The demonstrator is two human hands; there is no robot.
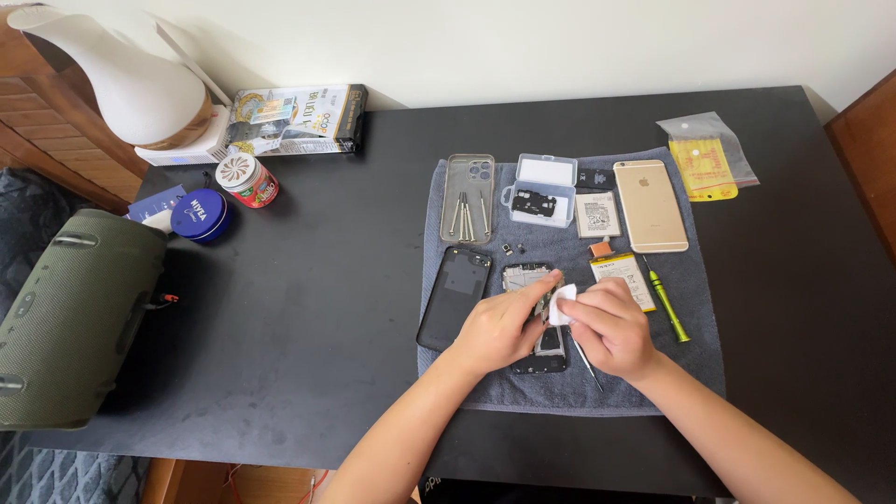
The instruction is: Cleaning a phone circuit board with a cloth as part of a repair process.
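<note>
Both hands [555, 327], white wipe [561, 304] pinched in right fingertips [581, 302], opened phone [539, 322] beneath

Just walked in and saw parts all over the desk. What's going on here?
A person is working on an opened phone lying on a grey towel on a black table. The left hand steadies the phone while the right hand presses a small white wipe to it. Around them lie a black back cover, a gold phone, a green screwdriver and a clear case of tools.

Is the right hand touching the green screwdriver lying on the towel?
Apart. The head view shows bare grey towel between the right hand and the green screwdriver.
</note>
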